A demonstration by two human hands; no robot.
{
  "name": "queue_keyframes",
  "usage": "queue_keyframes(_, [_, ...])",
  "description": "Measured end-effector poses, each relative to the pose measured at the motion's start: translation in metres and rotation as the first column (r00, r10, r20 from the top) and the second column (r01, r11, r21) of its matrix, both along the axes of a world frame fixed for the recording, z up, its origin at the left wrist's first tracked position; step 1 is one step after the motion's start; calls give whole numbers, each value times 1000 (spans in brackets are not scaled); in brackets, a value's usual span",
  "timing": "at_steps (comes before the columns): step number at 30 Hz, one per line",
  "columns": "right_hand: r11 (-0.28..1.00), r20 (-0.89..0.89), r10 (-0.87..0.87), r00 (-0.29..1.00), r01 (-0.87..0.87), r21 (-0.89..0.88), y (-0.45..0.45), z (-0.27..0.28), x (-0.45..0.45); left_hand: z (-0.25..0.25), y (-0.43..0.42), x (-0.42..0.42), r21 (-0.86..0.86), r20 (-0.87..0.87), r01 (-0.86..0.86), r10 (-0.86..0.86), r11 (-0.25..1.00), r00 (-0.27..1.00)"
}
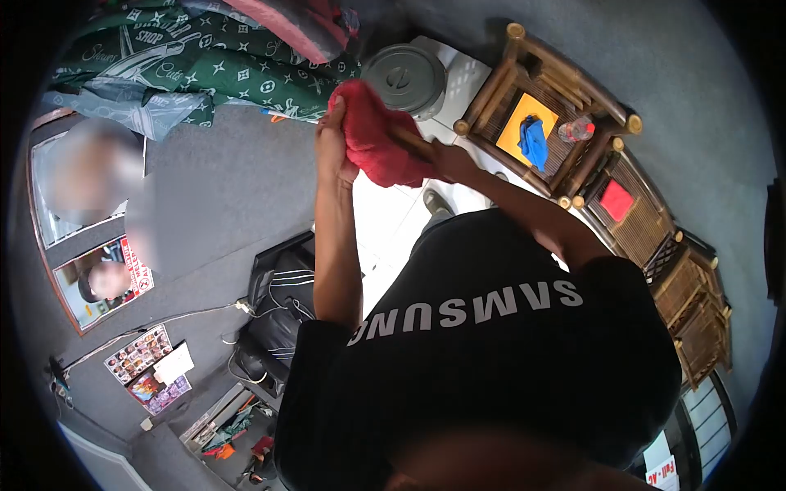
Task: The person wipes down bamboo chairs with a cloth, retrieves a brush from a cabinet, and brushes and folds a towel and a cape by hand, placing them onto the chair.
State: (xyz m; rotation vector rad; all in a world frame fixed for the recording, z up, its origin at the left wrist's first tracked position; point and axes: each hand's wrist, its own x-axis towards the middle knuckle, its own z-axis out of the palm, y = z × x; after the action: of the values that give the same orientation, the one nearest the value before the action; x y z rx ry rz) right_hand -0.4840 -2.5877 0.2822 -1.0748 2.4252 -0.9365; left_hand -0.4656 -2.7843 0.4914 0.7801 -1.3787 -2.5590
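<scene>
A bunched red cloth (372, 135) is held up in front of me, over the white tiled floor. My left hand (332, 146) grips its left side, with the thumb along the edge and the other fingers mostly hidden behind. At the lower right of the cloth, my right hand (450, 161) is closed on it. A brownish strip lies along the cloth by the right fingers; I cannot tell whether it is fingers or something else. Just beyond the cloth stands a grey lidded bucket (403, 78).
Right, a bamboo chair (491, 94) bears a yellow sheet (513, 141), a blue cloth (534, 143) and a plastic bottle (576, 129). Another red cloth (616, 200) lies on bamboo seating beside it. Green patterned fabric (237, 65) hangs upper left. A black padded chair (282, 319) stands left.
</scene>
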Motion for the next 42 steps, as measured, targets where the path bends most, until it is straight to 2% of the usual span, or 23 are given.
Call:
queue_keyframes(1, [990, -2, 81, 997, -81, 113, 15, -66, 7, -5, -9, 7, 42, 72, -2, -1, 999, 997])
queue_keyframes(2, [952, 155, 95, 983, -135, 275, 43, -50, 6, -12, -15, 16, 56, 76, -9, 5, 998, 997])
queue_keyframes(4, [977, -474, 171, 864, -88, 192, 57, -214, 7, -27, -29, 35, 88, 88, -22, 15, 996, 996])
queue_keyframes(5, [954, -706, 220, 673, 3, 299, 64, -208, 8, -35, -34, 50, 78, 115, -20, 11, 997, 993])
queue_keyframes(7, [963, -713, 61, 699, 147, 226, 67, -172, -4, -46, -42, 63, 67, 135, -15, 6, 998, 991])
queue_keyframes(9, [945, -75, -325, 943, 320, -72, 23, -58, -3, -44, -34, 68, 48, 122, -74, 68, 996, 990])
queue_keyframes(10, [837, 284, -435, 855, 499, -222, 0, 26, 1, -44, -29, 73, 37, 123, -105, 100, 994, 987])
queue_keyframes(13, [821, 256, -152, 955, 267, -504, -46, 76, 29, -40, -21, 74, 63, 22, -155, 154, 986, 988])
queue_keyframes(14, [856, 188, -92, 978, 174, -486, -59, 52, 43, -36, -21, 72, 70, -3, -162, 163, 984, 987])
queue_keyframes(17, [939, 34, 264, 964, -265, 219, -49, -23, 57, -25, -38, 71, -63, -86, -208, 203, 976, 975])
queue_keyframes(19, [848, 231, 436, 870, -483, 217, -5, -128, 46, -44, -75, 78, 33, -143, -171, 174, 985, 974])
queue_keyframes(21, [906, -6, 271, 962, -253, 340, 15, -178, 47, -33, -76, 89, -10, -84, -157, 156, 987, 984])
queue_keyframes(23, [938, -234, 72, 970, 14, 346, 12, -118, 33, -32, -73, 106, -32, 4, -148, 148, 989, 989])
queue_keyframes(25, [972, -228, -214, 950, 229, 44, -15, -59, 16, -44, -73, 109, 26, 49, -127, 126, 992, 991])
queue_keyframes(26, [945, -46, -290, 956, 279, -169, -32, -9, 14, -48, -72, 113, 53, 79, -118, 114, 992, 990])
queue_keyframes(28, [777, 311, -237, 920, 372, -508, -64, 72, 14, -56, -68, 110, 57, 98, -126, 120, 990, 988])
queue_keyframes(30, [736, 213, -94, 973, 212, -643, -78, 101, 39, -57, -63, 110, 79, 95, -143, 136, 987, 986])
queue_keyframes(32, [958, 289, 132, 948, -48, -281, -84, 62, 60, -42, -59, 105, 119, 62, -170, 163, 978, 985])
queue_keyframes(33, [971, 329, 237, 914, -228, -67, -78, 40, 63, -31, -58, 109, 10, -1, -180, 180, 984, 984])
queue_keyframes(34, [870, 81, 442, 893, -449, 203, -65, -12, 68, -38, -69, 114, 21, 25, -199, 198, 980, 980])
queue_keyframes(37, [706, 398, 345, 850, -514, 487, -7, -95, 55, -55, -89, 139, 44, 133, -272, 264, 961, 955])
queue_keyframes(39, [750, 423, 161, 892, -389, 535, 3, -170, 40, -67, -94, 156, -74, 167, -266, 275, 961, 947])
queue_keyframes(42, [828, 376, -8, 927, -205, 522, -1, -112, 10, -61, -83, 175, -329, 251, -119, 208, 937, 945])
